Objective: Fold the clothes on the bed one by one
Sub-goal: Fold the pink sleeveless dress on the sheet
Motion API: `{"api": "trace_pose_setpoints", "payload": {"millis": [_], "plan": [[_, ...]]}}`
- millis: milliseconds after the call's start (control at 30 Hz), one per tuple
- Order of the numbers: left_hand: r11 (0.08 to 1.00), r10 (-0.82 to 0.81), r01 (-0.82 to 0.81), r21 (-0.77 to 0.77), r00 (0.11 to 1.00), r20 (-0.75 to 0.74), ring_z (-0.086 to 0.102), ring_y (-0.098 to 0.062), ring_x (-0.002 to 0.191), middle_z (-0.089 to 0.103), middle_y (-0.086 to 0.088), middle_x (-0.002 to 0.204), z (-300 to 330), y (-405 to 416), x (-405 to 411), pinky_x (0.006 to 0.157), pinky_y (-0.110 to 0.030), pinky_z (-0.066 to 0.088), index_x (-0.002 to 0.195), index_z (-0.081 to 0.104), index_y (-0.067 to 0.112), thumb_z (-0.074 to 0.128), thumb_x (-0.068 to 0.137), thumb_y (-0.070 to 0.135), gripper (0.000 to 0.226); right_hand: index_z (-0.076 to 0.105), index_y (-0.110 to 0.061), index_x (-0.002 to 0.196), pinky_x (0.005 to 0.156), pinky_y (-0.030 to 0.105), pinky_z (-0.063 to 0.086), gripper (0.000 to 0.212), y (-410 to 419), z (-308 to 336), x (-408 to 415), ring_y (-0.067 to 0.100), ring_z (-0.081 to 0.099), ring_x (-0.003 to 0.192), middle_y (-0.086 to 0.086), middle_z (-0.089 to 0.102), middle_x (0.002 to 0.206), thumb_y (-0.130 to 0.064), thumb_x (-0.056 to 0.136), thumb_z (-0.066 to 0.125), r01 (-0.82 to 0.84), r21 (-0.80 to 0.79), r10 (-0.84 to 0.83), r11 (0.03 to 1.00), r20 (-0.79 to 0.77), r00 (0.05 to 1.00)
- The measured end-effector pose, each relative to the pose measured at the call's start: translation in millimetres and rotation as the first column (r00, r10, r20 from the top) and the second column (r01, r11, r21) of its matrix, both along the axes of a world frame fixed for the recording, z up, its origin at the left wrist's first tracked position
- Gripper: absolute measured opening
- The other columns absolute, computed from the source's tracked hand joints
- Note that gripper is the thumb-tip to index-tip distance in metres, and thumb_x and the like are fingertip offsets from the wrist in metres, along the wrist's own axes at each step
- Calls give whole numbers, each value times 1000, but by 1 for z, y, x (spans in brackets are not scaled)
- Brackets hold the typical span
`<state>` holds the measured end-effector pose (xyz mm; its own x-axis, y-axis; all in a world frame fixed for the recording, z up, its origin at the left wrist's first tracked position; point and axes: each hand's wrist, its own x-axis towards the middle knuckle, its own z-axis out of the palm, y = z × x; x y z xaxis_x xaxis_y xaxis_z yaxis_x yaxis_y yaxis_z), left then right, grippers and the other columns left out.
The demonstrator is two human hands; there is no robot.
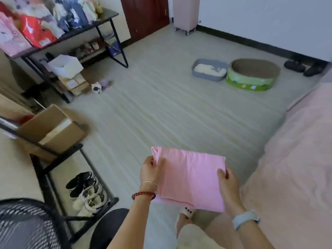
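A pink garment, folded into a flat rectangle, is held in the air above the floor, left of the bed. My left hand grips its left edge, thumb on top. Its right edge is gripped by my right hand, fingers curled underneath. The bed, covered in a pale pink sheet, runs along the right side of the view. No other clothes show on the visible part of the bed.
A shoe rack with sneakers and a cardboard box stand at the left. A fan grille fills the lower left. Farther off are a litter tray, a round cat scratcher, slippers and a cluttered black table.
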<state>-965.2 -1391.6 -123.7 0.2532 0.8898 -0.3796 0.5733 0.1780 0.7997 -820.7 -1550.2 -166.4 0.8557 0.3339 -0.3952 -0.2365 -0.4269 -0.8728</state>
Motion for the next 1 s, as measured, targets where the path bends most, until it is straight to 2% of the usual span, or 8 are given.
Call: {"api": "trace_pose_setpoints", "payload": {"millis": [167, 333, 433, 533, 667, 767, 867, 1000], "plan": [[993, -114, 114, 10, 993, 24, 41, -16, 59, 45, 4, 59, 10, 71, 95, 52, -27, 31, 71, 47, 17, 58, 86, 20, 20, 55, -7, 93, 65, 31, 36, 8, 55, 14, 80, 25, 50, 74, 13, 58, 87, -10, 92, 48, 82, 11, -82, 997, 22, 996], [977, -212, 213, -13, 976, 49, 37, -13, 55, 40, 3, 57, 9, 117, 191, 52, -27, 29, 64, 42, 18, 58, 88, 23, 29, 54, -14, 89, 63, 31, 39, 7, 87, 23, 158, 24, 51, 73, 6, 57, 82, -13, 92, 47, 169, -25, -167, 985, 44, 985], [948, -317, 317, -12, 948, 25, 37, -12, 54, 40, 4, 56, 3, 140, 261, 51, -27, 27, 63, 41, 19, 56, 89, 24, 31, 52, -13, 81, 55, 29, 32, 11, 100, 26, 208, 20, 44, 62, 3, 51, 70, -13, 91, 46, 252, -55, -250, 966, 43, 967], [898, -440, 440, -7, 898, 11, 38, -13, 56, 41, 3, 58, -4, 161, 340, 51, -28, 27, 63, 41, 16, 55, 89, 25, 31, 51, -10, 83, 58, 31, 34, 11, 110, 29, 263, 20, 43, 63, 7, 51, 73, -12, 92, 45, 352, -43, -350, 935, 41, 936], [786, -619, 619, 6, 785, 26, 41, -17, 62, 46, -1, 64, -8, 175, 449, 54, -28, 31, 73, 48, 9, 56, 89, 24, 23, 51, -9, 92, 62, 29, 37, 7, 113, 34, 329, 19, 46, 70, 7, 50, 84, -12, 94, 44, 500, -39, -496, 865, 71, 865], [668, -744, 744, 17, 667, 30, 39, -14, 59, 44, 1, 63, -5, 171, 525, 53, -28, 29, 69, 45, 14, 56, 89, 24, 25, 47, -14, 98, 64, 28, 39, 5, 105, 41, 367, 15, 49, 74, 1, 52, 86, -12, 95, 44, 637, -58, -631, 769, 93, 770], [523, -852, 852, 22, 522, 35, 35, -16, 59, 40, 1, 61, -2, 147, 593, 52, -29, 26, 63, 39, 15, 56, 90, 22, 32, 48, -15, 104, 62, 29, 41, 10, 85, 46, 395, 11, 49, 73, -4, 52, 83, -15, 96, 43, 739, -103, -733, 666, 95, 674], [314, -948, 949, 17, 313, 58, 32, -13, 56, 37, 2, 60, -3, 90, 672, 52, -28, 23, 61, 36, 17, 57, 90, 18, 35, 50, -10, 116, 76, 35, 44, 22, 48, 44, 428, 22, 52, 85, 1, 55, 92, -16, 96, 44, 871, -127, -873, 475, 58, 485]]}}
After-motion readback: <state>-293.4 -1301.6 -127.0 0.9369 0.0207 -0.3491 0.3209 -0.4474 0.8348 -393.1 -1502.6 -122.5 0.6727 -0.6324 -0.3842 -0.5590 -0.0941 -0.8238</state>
